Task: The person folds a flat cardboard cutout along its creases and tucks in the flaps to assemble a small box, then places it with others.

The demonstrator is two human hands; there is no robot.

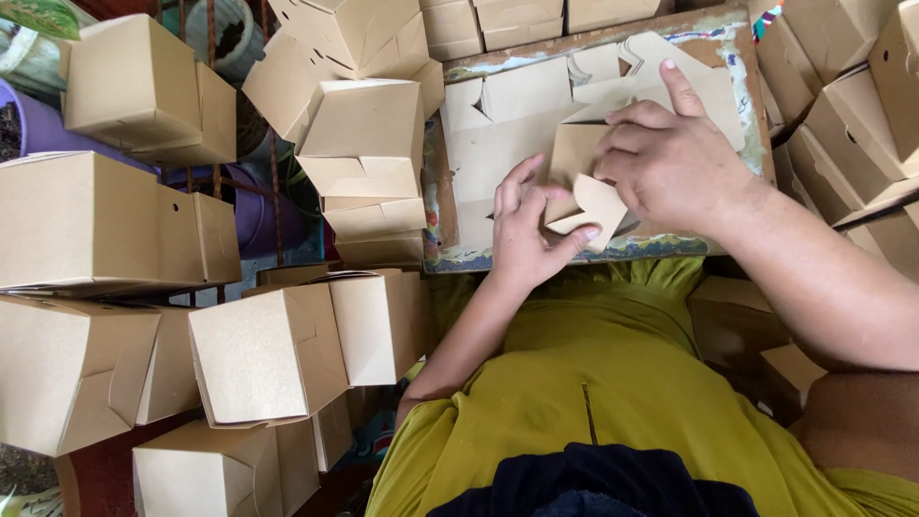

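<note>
1. Here, I am holding a half-folded blank [582, 182] of brown card with both hands, over the near edge of the surface [742, 72].
2. My left hand [526, 230] is pinching the blank's lower flap, fingers [514, 187] together on the card from the left side and the thumb lying under the flap's bottom edge.
3. My right hand [670, 163] is pressing down on the blank's right part, fingers curled and clamped on the card, the forefinger sticking out straight away from me.
4. The blank is lying on top of a stack of flat blanks [498, 124], which is covering most of the surface.
5. Finished boxes [268, 354] are piling up to my left, near my left elbow, some stacked on one another.
6. More boxes [364, 124] are standing just beside the surface's left edge, touching one another.
7. Further boxes [842, 124] are leaning at my right, beyond my right forearm.
8. My green shirt [613, 383] is filling the bottom of the view.
</note>
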